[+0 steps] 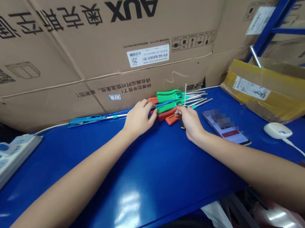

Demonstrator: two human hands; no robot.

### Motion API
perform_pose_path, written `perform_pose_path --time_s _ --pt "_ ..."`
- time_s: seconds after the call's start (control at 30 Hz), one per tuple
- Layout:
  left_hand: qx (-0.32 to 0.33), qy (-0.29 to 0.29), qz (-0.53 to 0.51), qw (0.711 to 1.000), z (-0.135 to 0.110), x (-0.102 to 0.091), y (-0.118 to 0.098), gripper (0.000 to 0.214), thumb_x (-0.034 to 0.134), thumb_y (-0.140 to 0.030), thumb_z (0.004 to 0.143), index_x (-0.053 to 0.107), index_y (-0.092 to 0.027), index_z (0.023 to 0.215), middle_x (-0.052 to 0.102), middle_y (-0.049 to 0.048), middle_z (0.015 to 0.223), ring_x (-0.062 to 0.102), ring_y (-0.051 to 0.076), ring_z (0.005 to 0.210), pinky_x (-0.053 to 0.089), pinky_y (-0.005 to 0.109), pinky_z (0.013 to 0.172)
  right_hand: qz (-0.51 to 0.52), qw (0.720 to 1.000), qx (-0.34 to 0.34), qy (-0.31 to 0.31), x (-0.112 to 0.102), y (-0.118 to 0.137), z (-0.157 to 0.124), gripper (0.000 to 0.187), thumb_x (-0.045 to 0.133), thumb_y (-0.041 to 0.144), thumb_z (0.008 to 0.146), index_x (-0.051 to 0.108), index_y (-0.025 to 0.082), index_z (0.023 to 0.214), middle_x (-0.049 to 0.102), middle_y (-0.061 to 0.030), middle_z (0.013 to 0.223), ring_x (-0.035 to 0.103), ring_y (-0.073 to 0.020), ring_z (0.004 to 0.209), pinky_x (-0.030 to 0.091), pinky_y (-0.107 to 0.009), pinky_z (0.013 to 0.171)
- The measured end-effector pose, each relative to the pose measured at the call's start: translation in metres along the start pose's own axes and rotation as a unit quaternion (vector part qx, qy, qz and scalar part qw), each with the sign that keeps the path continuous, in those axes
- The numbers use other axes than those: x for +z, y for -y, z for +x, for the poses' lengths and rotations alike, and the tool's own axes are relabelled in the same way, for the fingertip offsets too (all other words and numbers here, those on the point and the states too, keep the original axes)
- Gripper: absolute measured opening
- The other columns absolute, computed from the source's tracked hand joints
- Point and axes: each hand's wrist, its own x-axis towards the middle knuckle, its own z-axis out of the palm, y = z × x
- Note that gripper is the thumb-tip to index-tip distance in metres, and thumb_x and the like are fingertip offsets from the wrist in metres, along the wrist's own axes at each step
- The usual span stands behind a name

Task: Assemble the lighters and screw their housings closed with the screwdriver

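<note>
My right hand [191, 120] is closed around a screwdriver [182, 123] with a black and yellow handle, its thin metal shaft pointing up. Beneath and beside it lies a pile of tools with plastic handles and metal rods: green handles [167, 96], a red handle [167, 114] and an orange handle [172, 120]. Over the left end of this pile rests my left hand [140, 118], thumb and fingers apart, touching the handle ends. A similar blue-handled tool [87, 120] lies left of it, its rod running towards my left hand. The kind of these tools is unclear.
A large cardboard box [96, 61] stands behind the blue table [149, 161]. At right are a phone [227, 128], a white corded device [277, 130] and a yellow bag [272, 89] with a rod sticking out. A power strip [4, 163] sits at left.
</note>
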Motion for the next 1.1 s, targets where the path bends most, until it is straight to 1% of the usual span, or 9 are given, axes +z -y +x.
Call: perform_pose_path --time_s 0.17,0.3,0.5,0.6,0.7,0.8,0.9,0.97,1.1 --pt "-0.039 0.031 0.046 0.998 -0.021 -0.023 0.071 0.032 0.045 -0.020 0.090 0.066 -0.019 0.114 0.065 0.0138 0.117 0.055 0.032 0.120 0.047 0.044 0.101 -0.037 0.999 -0.026 0.007 0.002 -0.003 -0.005 0.039 0.063 0.039 0.097 0.061 0.018 0.130 0.063 -0.0099 0.130 0.065 -0.0241 0.111 0.058 -0.046 0.092" --pt "-0.048 0.102 0.063 0.992 -0.038 -0.042 0.129 0.031 0.053 -0.026 0.081 0.069 -0.020 0.107 0.068 0.0142 0.112 0.058 0.035 0.112 0.047 0.047 0.096 -0.098 0.994 -0.043 0.022 0.002 -0.005 -0.007 0.039 0.064 0.039 0.097 0.061 0.018 0.129 0.063 -0.0096 0.130 0.065 -0.0245 0.111 0.058 -0.046 0.092" --pt "-0.060 0.163 0.043 0.984 -0.064 -0.057 0.158 0.033 0.050 -0.042 0.088 0.069 -0.022 0.105 0.072 0.0120 0.113 0.062 0.033 0.112 0.045 0.044 0.092 -0.265 0.959 -0.078 0.068 -0.003 -0.003 -0.006 0.040 0.064 0.039 0.097 0.061 0.017 0.130 0.063 -0.0096 0.130 0.065 -0.0248 0.111 0.058 -0.045 0.092" --pt "-0.072 0.191 0.011 0.979 -0.073 -0.064 0.159 0.031 0.056 -0.046 0.084 0.071 -0.024 0.101 0.075 0.0069 0.106 0.067 0.028 0.102 0.047 0.038 0.089 -0.367 0.917 -0.121 0.096 -0.004 0.003 -0.008 0.036 0.063 0.038 0.097 0.062 0.017 0.127 0.064 -0.0100 0.128 0.065 -0.0239 0.111 0.056 -0.046 0.093" --pt "-0.083 0.229 -0.036 0.969 -0.079 -0.075 0.157 0.030 0.062 -0.048 0.079 0.074 -0.026 0.097 0.078 0.0020 0.095 0.071 0.022 0.087 0.050 0.031 0.080 -0.443 0.871 -0.182 0.113 -0.003 0.008 -0.014 0.015 0.063 0.030 0.093 0.070 0.017 0.092 0.071 -0.0100 0.106 0.060 -0.0284 0.109 0.047 -0.047 0.095" --pt "-0.075 0.261 -0.083 0.959 -0.082 -0.084 0.145 0.030 0.067 -0.050 0.077 0.076 -0.027 0.094 0.079 0.0001 0.091 0.072 0.021 0.083 0.052 0.028 0.077 -0.480 0.835 -0.235 0.128 -0.003 0.009 -0.018 0.018 0.062 0.027 0.086 0.062 0.019 0.069 0.070 -0.0099 0.090 0.057 -0.0302 0.102 0.037 -0.042 0.086" --pt "-0.048 0.286 -0.123 0.949 -0.086 -0.083 0.113 0.027 0.069 -0.049 0.081 0.078 -0.027 0.095 0.079 0.0003 0.091 0.073 0.020 0.083 0.053 0.027 0.075 -0.494 0.816 -0.266 0.139 -0.005 0.009 -0.020 0.013 0.064 0.028 0.082 0.062 0.020 0.072 0.070 -0.0083 0.089 0.056 -0.0283 0.097 0.031 -0.038 0.079" --pt "-0.020 0.285 -0.146 0.947 -0.089 -0.077 0.082 0.026 0.070 -0.048 0.085 0.078 -0.028 0.100 0.079 0.0006 0.101 0.072 0.019 0.093 0.053 0.028 0.085 -0.495 0.810 -0.278 0.147 -0.006 0.008 -0.020 0.008 0.067 0.027 0.080 0.063 0.021 0.077 0.069 -0.0067 0.090 0.056 -0.0269 0.094 0.030 -0.037 0.079" --pt "0.049 0.169 -0.171 0.970 -0.100 -0.070 0.026 0.044 0.068 -0.048 0.091 0.067 -0.027 0.130 0.072 0.0070 0.127 0.065 0.024 0.118 0.045 0.039 0.106 -0.491 0.804 -0.292 0.165 -0.009 0.009 -0.018 0.011 0.071 0.030 0.081 0.064 0.022 0.082 0.069 -0.0049 0.089 0.057 -0.0255 0.093 0.031 -0.036 0.079"
